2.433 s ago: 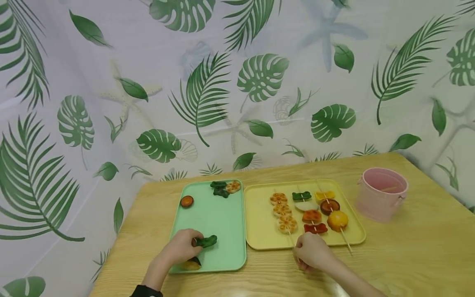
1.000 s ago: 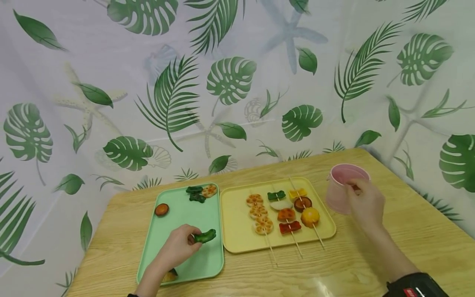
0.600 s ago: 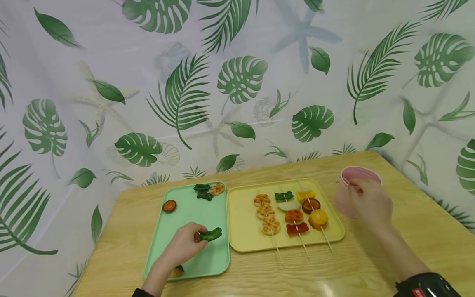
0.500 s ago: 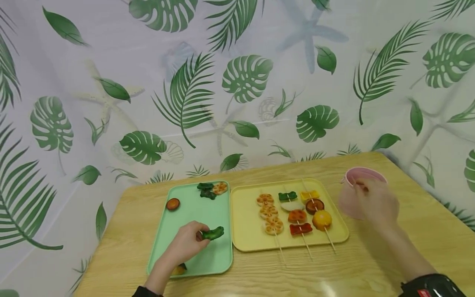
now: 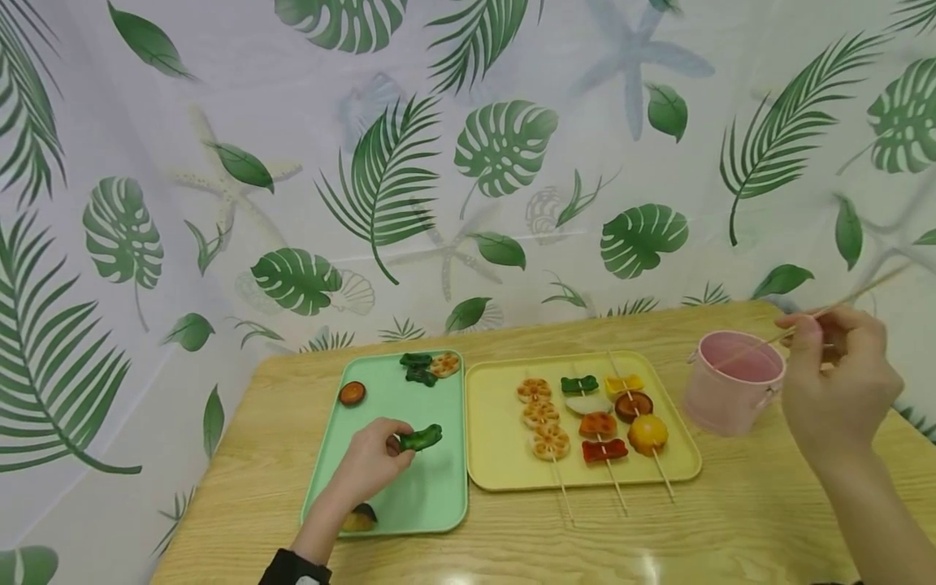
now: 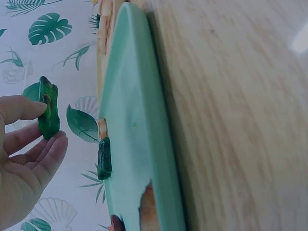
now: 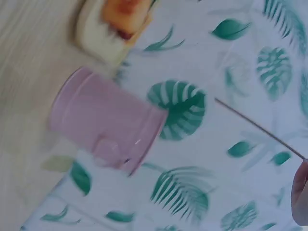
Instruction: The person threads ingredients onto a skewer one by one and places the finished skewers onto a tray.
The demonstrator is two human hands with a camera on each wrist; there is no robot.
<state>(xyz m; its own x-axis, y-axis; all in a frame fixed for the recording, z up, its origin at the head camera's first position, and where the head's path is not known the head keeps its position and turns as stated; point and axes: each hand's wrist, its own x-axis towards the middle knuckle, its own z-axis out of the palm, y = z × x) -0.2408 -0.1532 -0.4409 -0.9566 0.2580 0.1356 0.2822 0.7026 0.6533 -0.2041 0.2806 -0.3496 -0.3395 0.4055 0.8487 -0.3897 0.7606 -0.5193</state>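
Observation:
Over the mint-green tray point(image 5: 387, 398), my left hand point(image 5: 367, 461) pinches a wavy green pepper piece point(image 5: 422, 438) between thumb and fingers. In the left wrist view the pepper piece point(image 6: 49, 113) stands lengthwise between the fingertips. My right hand point(image 5: 841, 394) is raised at the right, gripping a thin wooden skewer point(image 5: 873, 284) that slants across the pink bucket point(image 5: 720, 404). One end of the skewer point(image 7: 260, 127) sticks out from the fingers in the right wrist view, with only a bit of the hand point(image 7: 301, 195) showing.
A yellow tray point(image 5: 500, 455) bears three loaded skewers, one with lotus root slices point(image 5: 550, 443), the others with mixed pieces. On the green tray lie a round brown-rimmed slice point(image 5: 353, 394), dark green pieces point(image 5: 420, 377), a lotus root slice point(image 5: 445, 364) and a dark-edged wedge point(image 5: 360, 518).
My right hand went from the lotus root skewer's end to the bucket, then rose to the right with a skewer. My left hand lifted the pepper piece off the green tray.

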